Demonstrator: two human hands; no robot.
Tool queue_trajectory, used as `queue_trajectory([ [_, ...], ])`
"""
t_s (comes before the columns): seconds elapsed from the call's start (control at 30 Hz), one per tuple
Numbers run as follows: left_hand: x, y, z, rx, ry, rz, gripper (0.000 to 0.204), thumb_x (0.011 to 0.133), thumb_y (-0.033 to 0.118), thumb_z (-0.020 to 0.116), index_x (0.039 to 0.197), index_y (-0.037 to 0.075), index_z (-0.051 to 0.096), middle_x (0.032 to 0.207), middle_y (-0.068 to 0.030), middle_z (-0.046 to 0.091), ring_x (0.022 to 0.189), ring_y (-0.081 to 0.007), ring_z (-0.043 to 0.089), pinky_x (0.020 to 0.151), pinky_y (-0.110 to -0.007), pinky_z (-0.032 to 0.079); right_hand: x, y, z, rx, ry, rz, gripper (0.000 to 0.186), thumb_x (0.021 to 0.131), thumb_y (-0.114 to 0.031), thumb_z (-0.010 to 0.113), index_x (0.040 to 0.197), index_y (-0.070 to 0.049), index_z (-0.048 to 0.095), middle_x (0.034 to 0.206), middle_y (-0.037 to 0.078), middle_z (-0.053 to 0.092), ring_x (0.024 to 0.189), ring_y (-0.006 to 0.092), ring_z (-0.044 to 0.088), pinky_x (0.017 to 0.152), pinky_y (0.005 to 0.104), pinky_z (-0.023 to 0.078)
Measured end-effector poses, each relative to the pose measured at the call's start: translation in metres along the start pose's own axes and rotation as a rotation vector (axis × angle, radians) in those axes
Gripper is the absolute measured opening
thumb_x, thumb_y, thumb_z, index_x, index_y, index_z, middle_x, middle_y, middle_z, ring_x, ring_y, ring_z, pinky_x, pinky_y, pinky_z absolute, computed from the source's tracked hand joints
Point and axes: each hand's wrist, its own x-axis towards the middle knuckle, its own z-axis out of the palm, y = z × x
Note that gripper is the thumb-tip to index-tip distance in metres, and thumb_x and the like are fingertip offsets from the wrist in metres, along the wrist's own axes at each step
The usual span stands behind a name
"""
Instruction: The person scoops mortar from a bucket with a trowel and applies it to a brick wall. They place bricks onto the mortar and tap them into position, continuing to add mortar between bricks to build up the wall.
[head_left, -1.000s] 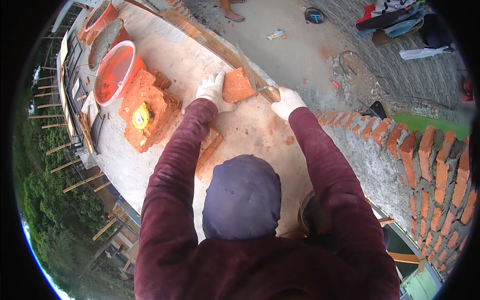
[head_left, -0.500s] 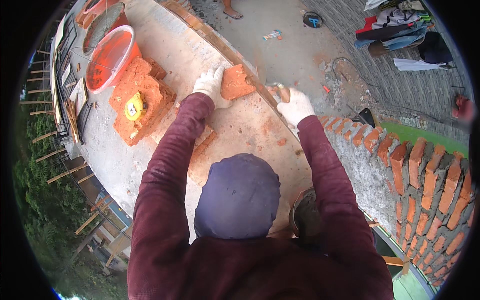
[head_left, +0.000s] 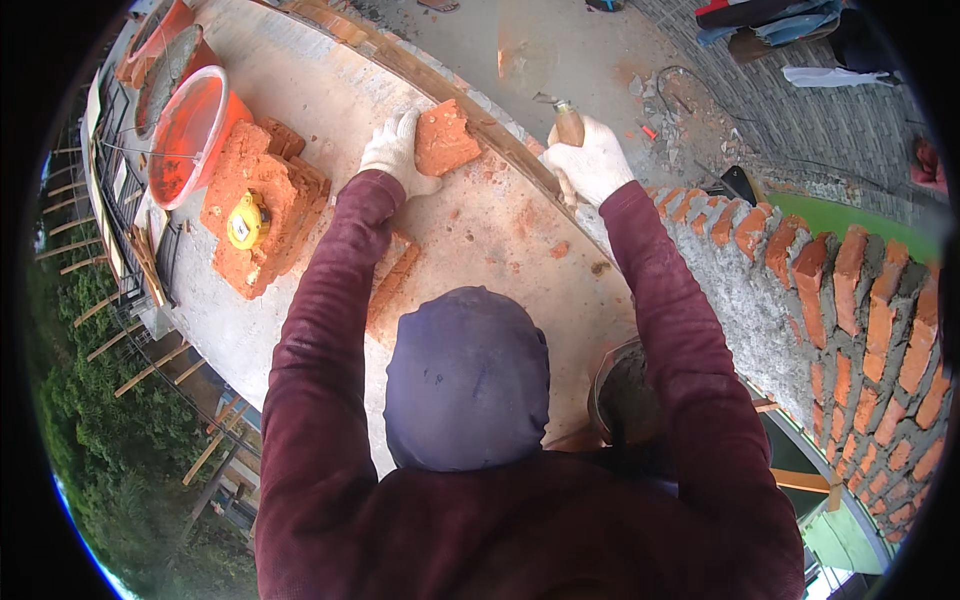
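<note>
At the edge of the pale concrete slab [head_left: 500, 255], my white-gloved left hand [head_left: 392, 150] grips a broken red brick piece [head_left: 445, 137], which lies beside a long wooden plank [head_left: 390, 55]. My right hand [head_left: 587, 155], also gloved, holds a trowel by its wooden handle [head_left: 568, 126] just right of that piece; the blade is blurred above it. Left of my left arm sits a stack of rough bricks [head_left: 285, 200] with a yellow tape measure [head_left: 247, 220] on top. More brick [head_left: 395, 275] lies beside that forearm.
An orange tub [head_left: 190, 120] and mortar containers [head_left: 170, 80] stand at left, near rebar and timbers over a drop with trees. A mortar bucket [head_left: 625, 395] is by my right arm. A brick wall [head_left: 850, 300] curves at right. Cloths [head_left: 780, 30] lie beyond; someone's foot [head_left: 440, 5] shows at top.
My right hand has lifted and tilted the trowel, pulling it slightly away from the brick piece. My left hand stays on the piece. The whole view has shifted somewhat.
</note>
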Motion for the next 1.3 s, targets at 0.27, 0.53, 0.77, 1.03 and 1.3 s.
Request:
queue_trajectory([
  [0.27, 0.021, -0.003, 0.000, 0.017, 0.005, 0.052, 0.127, 0.052, 0.042, 0.092, 0.157, 0.001, 0.032, 0.151, -0.0246, 0.045, 0.140, -0.0413, 0.044, 0.119, -0.044, 0.037, 0.039, 0.066, 0.015, -0.116, -0.245, 0.409, 0.049, 0.076, -0.003, 0.064, 0.125, -0.002, 0.059, 0.066, 0.008, 0.060, 0.044, 0.0200, 0.055, 0.045, 0.0371, 0.050],
  [0.53, 0.023, 0.006, 0.001, 0.146, -0.041, 0.034, 0.136, 0.050, 0.050, 0.091, 0.160, 0.003, 0.026, 0.150, -0.0225, 0.046, 0.141, -0.0387, 0.043, 0.120, -0.049, 0.033, 0.060, 0.068, 0.034, -0.370, 0.217, -0.030, 0.056, 0.078, -0.007, 0.062, 0.135, -0.005, 0.062, 0.079, 0.019, 0.068, 0.051, 0.0225, 0.063, 0.049, 0.0376, 0.053],
  [0.77, 0.006, 0.006, -0.004, 0.253, -0.039, 0.023, 0.137, 0.051, 0.050, 0.091, 0.161, 0.005, 0.025, 0.148, -0.0220, 0.048, 0.139, -0.0385, 0.045, 0.121, -0.049, 0.031, 0.022, -0.001, 0.003, -0.263, -0.003, 0.189, 0.047, 0.080, -0.019, 0.063, 0.123, 0.002, 0.061, 0.084, 0.023, 0.070, 0.069, 0.0280, 0.074, 0.062, 0.0421, 0.060],
  [1.03, 0.018, 0.017, -0.005, 0.165, 0.008, 0.016, 0.124, 0.051, 0.040, 0.091, 0.156, 0.004, 0.034, 0.145, -0.0223, 0.050, 0.139, -0.0382, 0.046, 0.117, -0.048, 0.036, 0.005, 0.069, 0.017, -0.392, -0.312, 0.439, 0.038, 0.081, -0.011, 0.063, 0.116, 0.005, 0.058, 0.066, 0.015, 0.060, 0.046, 0.0228, 0.061, 0.041, 0.0420, 0.050],
  [1.3, 0.008, -0.030, -0.002, -1.565, -0.279, -0.013, 0.090, 0.078, 0.050, 0.077, 0.151, 0.006, 0.049, 0.149, -0.0201, 0.054, 0.131, -0.0399, 0.056, 0.112, -0.053, 0.045, -0.054, -0.004, -0.076, -0.395, -0.025, -0.135, 0.041, 0.074, -0.027, 0.070, 0.100, 0.002, 0.061, 0.090, 0.023, 0.067, 0.087, 0.0395, 0.067, 0.078, 0.0457, 0.054],
])
